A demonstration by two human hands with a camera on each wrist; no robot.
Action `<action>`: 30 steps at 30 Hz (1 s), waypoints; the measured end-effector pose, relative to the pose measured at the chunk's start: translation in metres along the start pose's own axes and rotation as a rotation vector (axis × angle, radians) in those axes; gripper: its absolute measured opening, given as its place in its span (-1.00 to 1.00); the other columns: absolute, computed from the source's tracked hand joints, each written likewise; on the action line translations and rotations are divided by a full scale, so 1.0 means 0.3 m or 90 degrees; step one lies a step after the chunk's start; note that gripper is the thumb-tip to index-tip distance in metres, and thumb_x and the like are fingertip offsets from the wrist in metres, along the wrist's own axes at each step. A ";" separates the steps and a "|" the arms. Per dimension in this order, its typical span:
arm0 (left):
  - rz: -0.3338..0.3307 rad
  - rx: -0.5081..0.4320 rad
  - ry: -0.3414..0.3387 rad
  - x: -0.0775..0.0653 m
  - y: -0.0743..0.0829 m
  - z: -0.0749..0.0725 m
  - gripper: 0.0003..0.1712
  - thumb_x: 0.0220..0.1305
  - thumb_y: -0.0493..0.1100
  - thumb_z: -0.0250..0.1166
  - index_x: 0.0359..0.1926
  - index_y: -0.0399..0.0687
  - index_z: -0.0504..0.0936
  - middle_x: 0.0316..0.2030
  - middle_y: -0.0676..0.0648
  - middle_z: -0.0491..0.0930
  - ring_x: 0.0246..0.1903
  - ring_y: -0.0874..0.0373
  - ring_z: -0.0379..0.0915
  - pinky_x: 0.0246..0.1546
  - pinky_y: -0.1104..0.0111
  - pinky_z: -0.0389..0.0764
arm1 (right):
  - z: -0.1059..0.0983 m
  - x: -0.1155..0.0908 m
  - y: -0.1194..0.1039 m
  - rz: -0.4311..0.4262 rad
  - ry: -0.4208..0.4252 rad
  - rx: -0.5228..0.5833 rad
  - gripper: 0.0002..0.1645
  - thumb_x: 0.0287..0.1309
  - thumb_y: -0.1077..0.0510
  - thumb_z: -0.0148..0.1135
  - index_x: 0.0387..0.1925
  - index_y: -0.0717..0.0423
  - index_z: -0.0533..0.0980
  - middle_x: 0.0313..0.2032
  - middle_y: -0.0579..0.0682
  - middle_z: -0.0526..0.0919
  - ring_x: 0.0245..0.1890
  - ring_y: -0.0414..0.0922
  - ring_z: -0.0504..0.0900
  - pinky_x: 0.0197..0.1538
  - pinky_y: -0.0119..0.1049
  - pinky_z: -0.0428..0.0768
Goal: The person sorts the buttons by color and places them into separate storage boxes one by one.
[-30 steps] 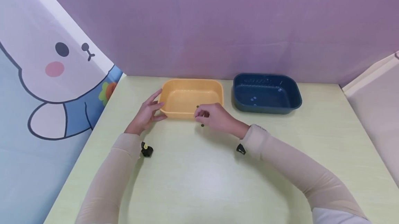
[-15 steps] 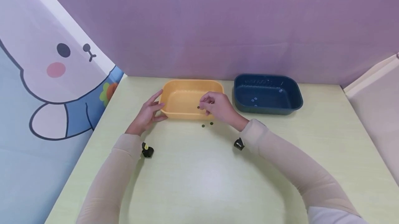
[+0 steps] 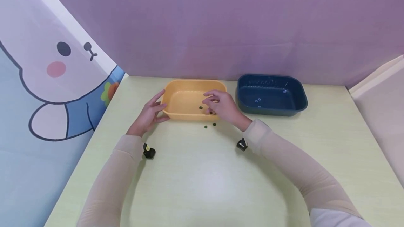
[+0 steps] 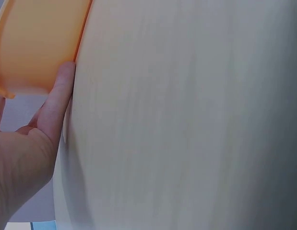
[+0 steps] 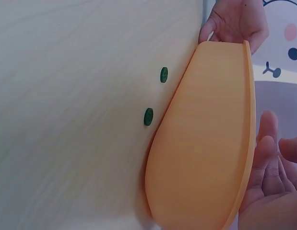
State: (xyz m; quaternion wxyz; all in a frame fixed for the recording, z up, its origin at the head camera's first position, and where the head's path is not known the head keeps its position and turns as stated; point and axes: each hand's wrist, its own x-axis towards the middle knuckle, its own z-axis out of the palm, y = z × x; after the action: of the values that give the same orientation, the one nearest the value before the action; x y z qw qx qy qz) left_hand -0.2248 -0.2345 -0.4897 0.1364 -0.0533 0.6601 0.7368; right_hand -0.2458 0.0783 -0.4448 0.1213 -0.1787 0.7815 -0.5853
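My left hand [image 3: 147, 116] lies against the left end of a yellow plastic bin [image 3: 176, 117], its extended fingers at the rim and its thumb low on the near wall. Over the bin's right part hovers my right hand [image 3: 224, 107]. The right wrist view shows its thumb apart from the fingers, with nothing seen between them. Inside the bin is a dark green button [image 3: 200, 107]; another dark spot [image 3: 211, 113] shows beneath the right fingers. Two green buttons, one [image 5: 148, 116] nearer the right wrist camera and one [image 5: 164, 74] farther, lie on the table before the bin.
To the right of the yellow bin stands a dark blue bin [image 3: 271, 111] with several light ring-like buttons [image 3: 257, 100] in it. Behind both rises a purple backdrop [image 3: 202, 27]. Black wrist devices [image 3: 149, 152] show beside both cuffs over the light table [image 3: 195, 178].
My right hand has moved from the yellow bin's front rim rightward over its inside, and its fingertips have parted. The right-hand button on the table has come into sight. The left hand stays put.
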 end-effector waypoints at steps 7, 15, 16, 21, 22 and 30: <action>0.005 0.002 -0.001 0.003 0.004 -0.002 -0.27 0.55 -0.20 0.07 0.58 0.43 0.08 0.45 -0.27 0.16 0.38 -0.23 0.24 0.07 -0.08 0.57 | -0.002 -0.013 -0.003 0.000 0.002 0.006 -0.68 0.39 0.29 0.21 0.11 0.35 0.54 -0.08 0.30 0.70 -0.40 0.00 0.75 -0.27 -0.25 0.72; -0.001 0.001 0.002 -0.001 0.002 -0.003 -0.27 0.55 -0.20 0.06 0.58 0.44 0.09 0.46 -0.28 0.16 0.38 -0.24 0.24 0.05 -0.04 0.59 | 0.008 -0.037 0.015 -0.052 -0.007 -0.036 -0.79 0.37 0.32 0.21 0.00 0.26 0.60 -0.17 0.25 0.73 -0.45 -0.06 0.74 -0.39 -0.17 0.70; -0.001 0.001 0.002 -0.002 0.002 -0.003 -0.28 0.55 -0.20 0.07 0.57 0.44 0.09 0.46 -0.28 0.16 0.38 -0.24 0.24 0.04 -0.04 0.59 | 0.009 -0.041 0.017 -0.062 -0.008 -0.044 -0.79 0.37 0.33 0.20 -0.01 0.27 0.61 -0.20 0.23 0.73 -0.46 -0.06 0.73 -0.41 -0.15 0.68; -0.002 -0.001 0.006 -0.005 0.003 -0.004 -0.28 0.56 -0.21 0.06 0.57 0.43 0.10 0.45 -0.28 0.17 0.37 -0.24 0.26 0.03 -0.04 0.60 | 0.012 -0.069 0.027 -0.117 -0.020 -0.101 -0.78 0.30 0.38 0.21 -0.05 0.31 0.64 -0.34 0.02 0.75 -0.50 -0.05 0.67 -0.44 -0.24 0.65; -0.002 -0.002 0.007 -0.005 0.004 -0.004 -0.28 0.56 -0.21 0.06 0.57 0.43 0.10 0.45 -0.28 0.17 0.36 -0.24 0.26 0.03 -0.04 0.60 | 0.013 -0.077 0.030 -0.130 -0.027 -0.116 -0.78 0.28 0.38 0.22 -0.07 0.30 0.65 -0.36 -0.01 0.74 -0.49 -0.07 0.66 -0.42 -0.27 0.65; 0.004 -0.005 0.007 -0.006 0.004 -0.009 -0.27 0.56 -0.25 0.03 0.58 0.41 0.09 0.45 -0.32 0.15 0.37 -0.26 0.23 0.06 -0.05 0.58 | 0.031 -0.135 0.064 -0.264 -0.131 -0.328 -0.83 0.28 0.26 0.31 -0.13 0.23 0.69 -0.38 -0.11 0.72 -0.47 -0.29 0.55 -0.32 -0.37 0.59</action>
State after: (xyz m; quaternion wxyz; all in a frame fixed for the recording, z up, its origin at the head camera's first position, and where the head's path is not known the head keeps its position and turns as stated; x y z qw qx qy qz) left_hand -0.2236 -0.2374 -0.4884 0.1303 -0.0558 0.6578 0.7397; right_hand -0.2082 0.0920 -0.4665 0.0289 -0.4164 0.8343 -0.3602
